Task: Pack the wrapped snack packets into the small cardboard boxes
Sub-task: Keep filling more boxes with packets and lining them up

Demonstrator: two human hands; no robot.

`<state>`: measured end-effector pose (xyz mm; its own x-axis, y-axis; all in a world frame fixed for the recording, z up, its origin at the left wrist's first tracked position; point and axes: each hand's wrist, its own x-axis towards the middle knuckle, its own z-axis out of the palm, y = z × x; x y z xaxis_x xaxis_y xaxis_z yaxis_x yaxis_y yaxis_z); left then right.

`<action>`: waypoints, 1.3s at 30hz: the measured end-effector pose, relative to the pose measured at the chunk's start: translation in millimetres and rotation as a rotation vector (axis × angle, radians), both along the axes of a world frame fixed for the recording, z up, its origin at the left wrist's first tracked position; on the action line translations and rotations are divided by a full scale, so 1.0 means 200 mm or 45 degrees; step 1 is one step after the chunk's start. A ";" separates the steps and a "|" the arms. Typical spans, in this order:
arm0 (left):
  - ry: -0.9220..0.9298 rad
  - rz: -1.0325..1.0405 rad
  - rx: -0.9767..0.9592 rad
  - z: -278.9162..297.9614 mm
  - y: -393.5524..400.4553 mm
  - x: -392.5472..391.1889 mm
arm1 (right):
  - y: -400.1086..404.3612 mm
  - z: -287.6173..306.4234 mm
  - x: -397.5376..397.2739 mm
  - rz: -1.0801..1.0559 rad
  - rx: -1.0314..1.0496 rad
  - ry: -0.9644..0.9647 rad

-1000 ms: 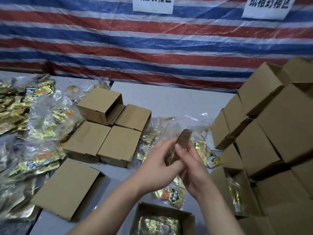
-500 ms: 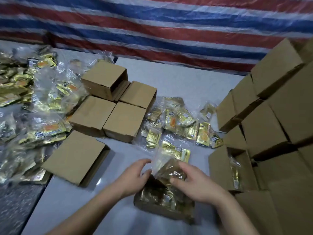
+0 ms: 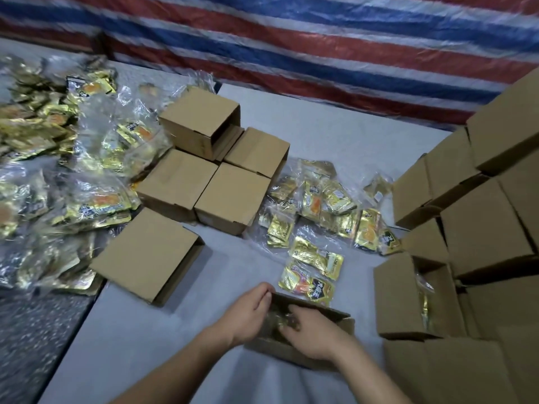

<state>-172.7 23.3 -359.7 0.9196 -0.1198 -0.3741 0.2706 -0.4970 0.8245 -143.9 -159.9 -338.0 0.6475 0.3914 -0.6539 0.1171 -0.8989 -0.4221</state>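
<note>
An open cardboard box sits near the table's front edge, gold snack packets dim inside it; the left hand grips its left wall, fingers curled over the rim; the right hand reaches inside, fingers bent onto the packets, though whether it pinches one I cannot tell; loose bagged packets lie just beyond; closed boxes cluster left of them; stacked boxes line the right edge.
</note>
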 end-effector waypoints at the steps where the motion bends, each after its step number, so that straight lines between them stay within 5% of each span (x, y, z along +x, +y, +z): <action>1: 0.001 -0.006 0.000 0.00 0.01 0.00 | -0.02 0.02 -0.02 -0.001 0.047 -0.092; 4: -0.012 -0.026 -0.001 0.00 0.02 -0.01 | -0.06 0.04 -0.05 -0.083 0.087 -0.156; 9: -0.034 -0.014 0.063 -0.02 0.02 -0.03 | 0.12 -0.03 0.02 0.022 -0.094 0.340; 16: -0.021 0.006 0.092 -0.02 0.01 -0.01 | 0.15 -0.05 0.07 -0.070 0.041 0.405; 22: -0.038 -0.051 0.126 -0.02 0.02 -0.01 | -0.08 0.13 0.09 -0.378 0.437 0.044; 25: -0.020 -0.071 0.127 -0.03 0.03 0.01 | -0.17 0.17 0.17 -0.179 0.236 -0.295; 30: 0.005 -0.128 0.168 -0.01 0.03 0.05 | -0.18 0.08 0.16 0.020 -0.020 -0.131; 34: 0.024 -0.128 0.172 0.03 0.01 0.10 | -0.16 0.03 0.14 0.093 -0.138 -0.286; 39: 0.176 0.534 -0.050 0.09 -0.05 0.03 | -0.17 0.06 0.11 -0.052 -0.094 -0.269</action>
<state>-167.2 12.6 -342.4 0.8334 0.2365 -0.4995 0.5511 -0.2895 0.7826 -122.3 -193.5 -326.8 0.7875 0.3184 -0.5277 0.1593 -0.9323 -0.3248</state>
